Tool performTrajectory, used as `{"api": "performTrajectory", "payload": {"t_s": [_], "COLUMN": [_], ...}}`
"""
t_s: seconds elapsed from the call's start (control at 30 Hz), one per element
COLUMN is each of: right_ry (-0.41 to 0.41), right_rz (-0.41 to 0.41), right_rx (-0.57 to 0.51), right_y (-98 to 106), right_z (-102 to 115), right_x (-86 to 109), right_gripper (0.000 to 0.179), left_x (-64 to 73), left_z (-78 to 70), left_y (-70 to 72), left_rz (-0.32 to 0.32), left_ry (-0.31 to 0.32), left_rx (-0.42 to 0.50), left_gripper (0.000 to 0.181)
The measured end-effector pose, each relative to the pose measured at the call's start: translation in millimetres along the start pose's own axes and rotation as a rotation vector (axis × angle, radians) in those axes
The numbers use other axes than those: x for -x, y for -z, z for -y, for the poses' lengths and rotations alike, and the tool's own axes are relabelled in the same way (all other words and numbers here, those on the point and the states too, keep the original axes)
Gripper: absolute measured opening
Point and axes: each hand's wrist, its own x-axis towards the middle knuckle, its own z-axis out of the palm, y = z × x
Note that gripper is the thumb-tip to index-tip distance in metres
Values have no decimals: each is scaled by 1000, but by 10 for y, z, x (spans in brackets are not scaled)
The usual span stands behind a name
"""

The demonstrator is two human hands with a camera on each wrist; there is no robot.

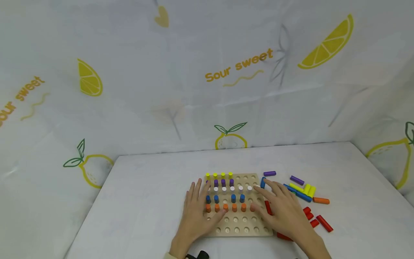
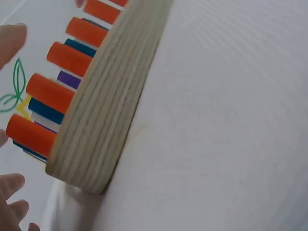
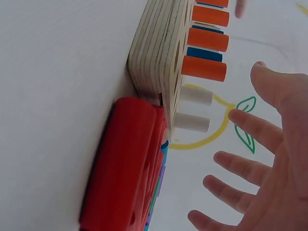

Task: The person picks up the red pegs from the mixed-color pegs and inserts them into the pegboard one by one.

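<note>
A pale wooden pegboard (image 1: 237, 226) lies on the white table with rows of upright yellow, purple, white, blue and orange pegs (image 1: 234, 207). Its front rows of holes are bare. Over the board's left side is my left hand (image 1: 195, 214), fingers stretched and thumb reaching past the orange row. My right hand (image 1: 286, 210) hovers at the right side with fingers spread; the right wrist view shows nothing in its grasp, near two white pegs (image 3: 192, 122). In the left wrist view the board's layered edge (image 2: 106, 96) shows, with orange pegs (image 2: 50, 93) above it.
Loose pegs lie to the board's right: several red ones (image 1: 324, 223), an orange peg (image 1: 321, 200), yellow pegs (image 1: 312, 191), blue pegs (image 1: 303, 196) and two purple ones (image 1: 297, 180). A lemon-print cloth (image 1: 191, 118) hangs behind the table. A black object (image 1: 203, 254) shows at the bottom edge.
</note>
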Motion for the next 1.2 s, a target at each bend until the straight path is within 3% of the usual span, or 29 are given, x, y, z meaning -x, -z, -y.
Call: {"api": "performTrajectory", "payload": {"t_s": [0.13, 0.3, 0.67, 0.9, 1.1, 1.2], "right_ry": [12, -6, -2, -2, -110, -151], "right_rz": [-16, 6, 68, 262, 397, 428], "right_rx": [-39, -108, -295, -358, -384, -386], "right_y": [27, 56, 130, 159, 149, 132], "right_z": [-47, -93, -272, -444, -509, -536], "right_x": [47, 104, 259, 390, 463, 505], "right_gripper": [53, 51, 30, 23, 30, 31], "left_x": [13, 21, 22, 22, 21, 24], "left_z": [136, 199, 246, 258, 282, 291], "left_y": [-51, -60, -33, -15, -26, -25], "left_rz": [39, 54, 64, 82, 76, 67], "left_ry": [55, 69, 34, 27, 7, -12], "left_rx": [133, 201, 88, 62, 25, -2], "left_gripper": [94, 87, 91, 83, 81, 80]}}
